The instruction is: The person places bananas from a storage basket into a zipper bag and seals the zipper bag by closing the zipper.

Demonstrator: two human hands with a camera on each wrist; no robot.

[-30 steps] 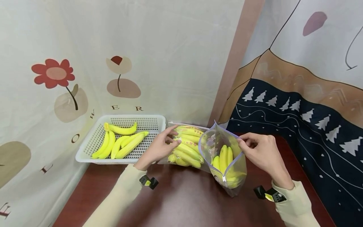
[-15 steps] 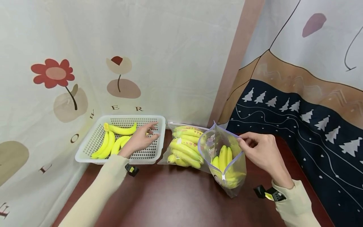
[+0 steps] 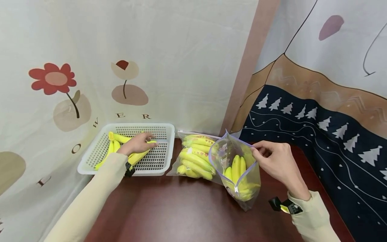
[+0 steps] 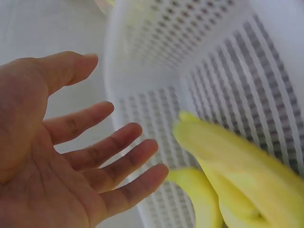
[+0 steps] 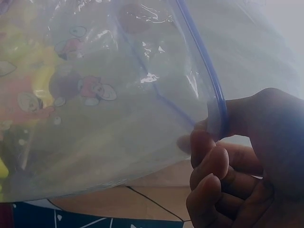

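My left hand [image 3: 137, 142] is over the white plastic basket [image 3: 164, 172], close above a banana [image 3: 139, 157]. The left wrist view has its fingers [image 4: 116, 145] spread, with nothing in the palm and the yellow bananas [image 4: 237, 156] just beyond the fingertips. With thumb and fingers, my right hand [image 3: 276, 159] pinches the purple-edged rim of a clear zip bag [image 3: 255, 186]. That bag stands with its mouth apart and several bananas [image 3: 237, 169] inside. In the right wrist view its printed film [image 5: 128, 123] fills much of the picture.
A second clear zip bag [image 3: 173, 170], packed with bananas, lies between the basket and the standing bag. More bananas [image 3: 105, 156] lie at the basket's left. Behind the reddish-brown table [image 3: 169, 208] hang a pale flower-print curtain [image 3: 187, 67] and a dark tree-print cloth [image 3: 302, 134].
My left hand has moved left, from beside the packed bag across the basket and down close to the bananas. My right hand keeps its pinch on the standing bag's rim.
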